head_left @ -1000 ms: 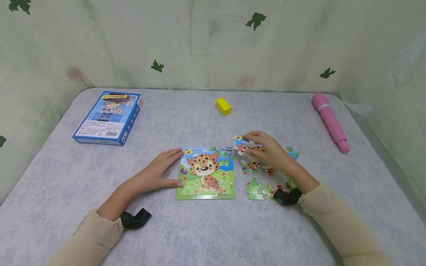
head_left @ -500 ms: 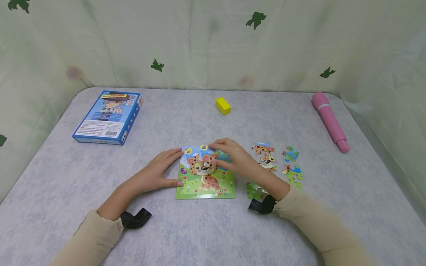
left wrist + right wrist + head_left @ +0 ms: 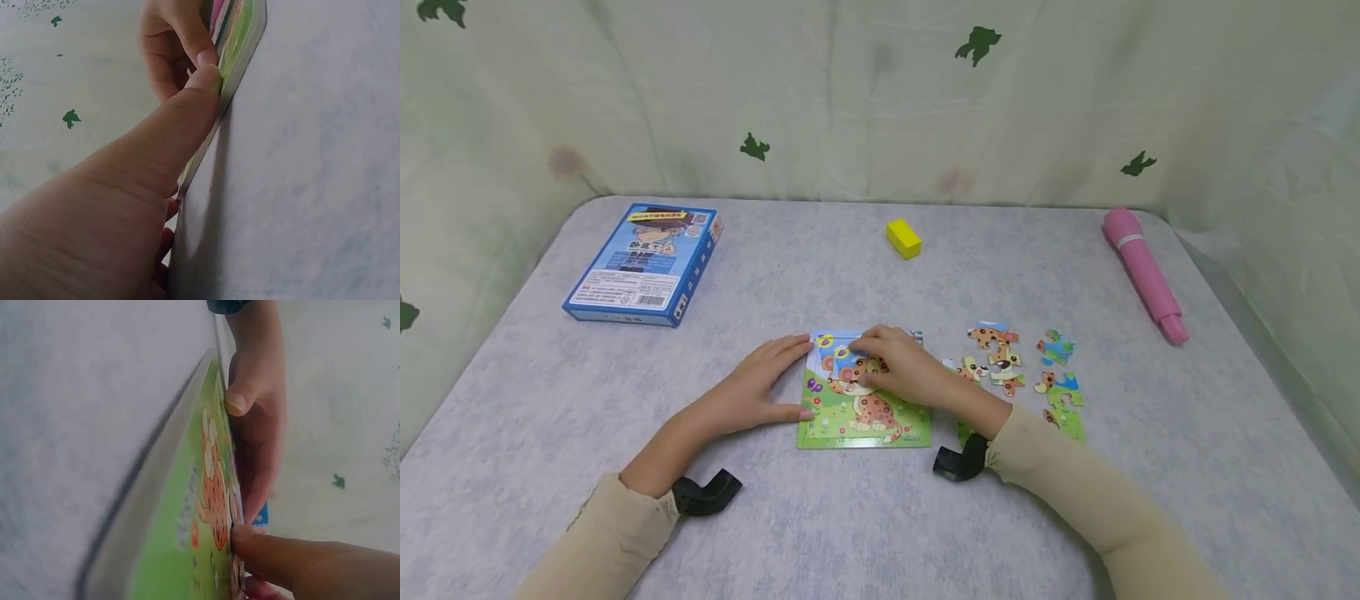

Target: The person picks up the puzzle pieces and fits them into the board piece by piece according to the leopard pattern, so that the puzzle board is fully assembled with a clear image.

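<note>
In the head view a square leopard-cub puzzle board (image 3: 835, 437) lies flat on the grey table. My left hand (image 3: 748, 387) rests along its left edge, thumb near the lower corner and straight fingers near the upper one. Over the board's upper part, my right hand (image 3: 906, 367) pinches a puzzle piece (image 3: 844, 367) with a yellow-and-blue corner and a pink ear. Whether that piece touches the board I cannot tell. From the right wrist, my right thumb (image 3: 269, 553) shows close above the board's printed face (image 3: 169, 550). Part of the picture is hidden under the right hand.
Right of the board lie several loose puzzle pieces (image 3: 1006, 383), some covered by the right forearm. A blue box (image 3: 640, 267) sits at the back left, a yellow block (image 3: 903, 239) at the back middle, and a pink folding umbrella-like cylinder (image 3: 1142, 275) at the right.
My right hand has moved left from the loose pieces to over the board, carrying the puzzle piece, which has shifted left and down. The left hand has stayed in place.
</note>
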`<action>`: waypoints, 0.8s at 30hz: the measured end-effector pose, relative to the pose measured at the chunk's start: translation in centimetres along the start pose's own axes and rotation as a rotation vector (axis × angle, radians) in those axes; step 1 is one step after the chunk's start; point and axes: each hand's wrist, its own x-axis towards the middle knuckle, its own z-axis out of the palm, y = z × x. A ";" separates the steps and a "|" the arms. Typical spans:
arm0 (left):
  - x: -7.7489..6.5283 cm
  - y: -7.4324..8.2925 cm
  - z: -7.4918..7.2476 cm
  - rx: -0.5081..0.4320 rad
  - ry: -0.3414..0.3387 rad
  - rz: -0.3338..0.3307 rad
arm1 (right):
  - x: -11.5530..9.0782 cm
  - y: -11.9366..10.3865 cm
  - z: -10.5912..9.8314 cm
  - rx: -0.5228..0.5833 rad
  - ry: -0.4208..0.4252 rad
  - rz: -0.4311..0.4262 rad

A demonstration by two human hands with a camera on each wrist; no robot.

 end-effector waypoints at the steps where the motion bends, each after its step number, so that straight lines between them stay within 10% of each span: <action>1: 0.0 0.0 0.0 0.000 0.002 0.005 | 0.2 0.1 0.0 0.005 -0.002 0.001; 24: -0.1 0.2 0.0 0.040 -0.006 0.045 | 2.0 0.0 0.8 -0.099 0.097 -0.005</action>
